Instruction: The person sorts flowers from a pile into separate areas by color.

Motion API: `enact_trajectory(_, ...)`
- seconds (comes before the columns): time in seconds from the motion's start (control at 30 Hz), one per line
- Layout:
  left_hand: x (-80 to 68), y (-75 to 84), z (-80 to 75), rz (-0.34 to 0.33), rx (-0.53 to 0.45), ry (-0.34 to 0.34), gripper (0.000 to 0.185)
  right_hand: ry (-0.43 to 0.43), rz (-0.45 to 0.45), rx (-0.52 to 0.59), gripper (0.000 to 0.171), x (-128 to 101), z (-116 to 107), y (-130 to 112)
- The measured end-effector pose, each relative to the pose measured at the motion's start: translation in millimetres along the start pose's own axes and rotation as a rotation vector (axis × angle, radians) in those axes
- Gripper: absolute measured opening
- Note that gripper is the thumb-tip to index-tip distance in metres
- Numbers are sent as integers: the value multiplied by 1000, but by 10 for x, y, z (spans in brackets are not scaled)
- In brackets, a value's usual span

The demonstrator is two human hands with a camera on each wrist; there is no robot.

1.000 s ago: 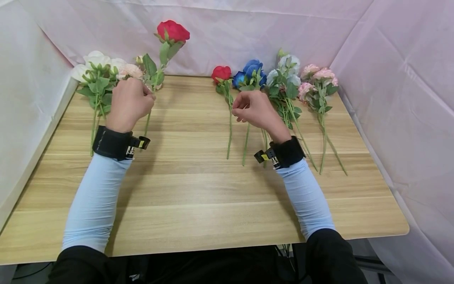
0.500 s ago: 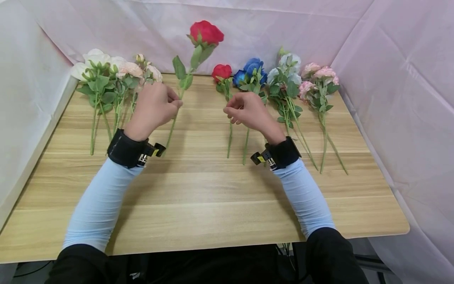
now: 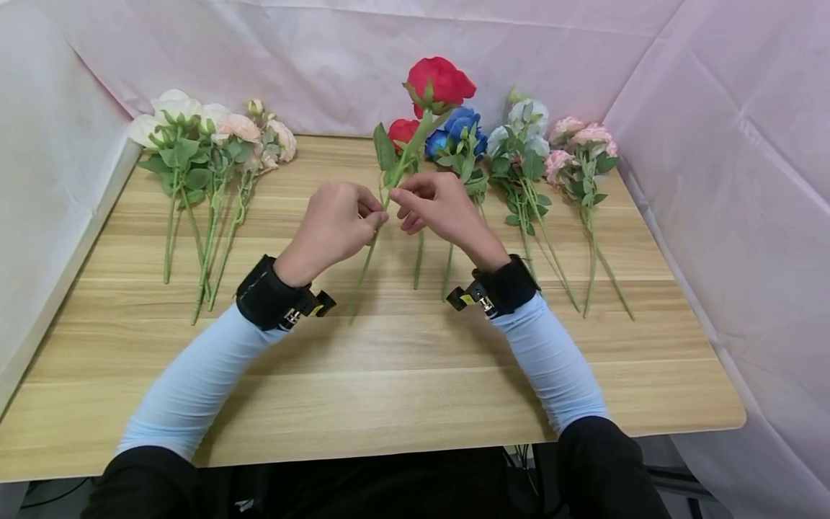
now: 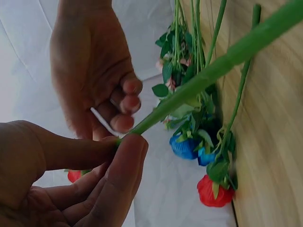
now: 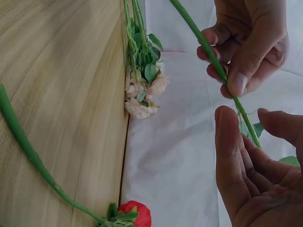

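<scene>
My left hand (image 3: pixel 337 220) pinches the green stem of a large red rose (image 3: pixel 441 81), holding it tilted above the table with the bloom up and to the right. In the left wrist view, the thumb and forefinger meet on the stem (image 4: pixel 194 85). My right hand (image 3: pixel 444 209) is close by on the other side. The right wrist view has that right hand (image 5: pixel 258 175) with thumb and fingers spread apart around the stem, not closed on it. Behind the held rose, a smaller red rose (image 3: pixel 403 132) lies on the table, partly covered.
Blue roses (image 3: pixel 462 128), pale blue flowers (image 3: pixel 528 119) and pink flowers (image 3: pixel 586 137) lie along the right back of the wooden table (image 3: pixel 389 404). White flowers (image 3: pixel 175 108) and peach flowers (image 3: pixel 240 128) lie at the left back. White cloth (image 3: pixel 344 65) hangs behind.
My left hand has carried the large red rose rightward from beside the peach flowers to the right hand. The right hand has shifted slightly left, and its fingers now stand around the stem.
</scene>
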State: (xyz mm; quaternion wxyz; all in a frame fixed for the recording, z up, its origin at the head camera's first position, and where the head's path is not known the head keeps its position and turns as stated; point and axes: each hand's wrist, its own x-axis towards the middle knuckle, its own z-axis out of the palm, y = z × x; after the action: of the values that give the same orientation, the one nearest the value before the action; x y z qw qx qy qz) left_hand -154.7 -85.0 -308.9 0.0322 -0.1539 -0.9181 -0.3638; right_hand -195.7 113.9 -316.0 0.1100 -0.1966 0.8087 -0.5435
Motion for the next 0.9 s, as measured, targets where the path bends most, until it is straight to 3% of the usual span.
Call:
enact_trajectory(0.23, -15, 42, 74, -1, -49, -3, 14, 23, -25, 40, 21, -5, 35, -27)
enact_trajectory(0.6, 0, 33, 121, 2, -62, 7, 13, 52, 18, 92, 17, 1, 60, -32)
enact_trajectory(0.9, 49, -43, 21, 6, -28, -44, 28, 103, 36, 101, 18, 70, 7, 54)
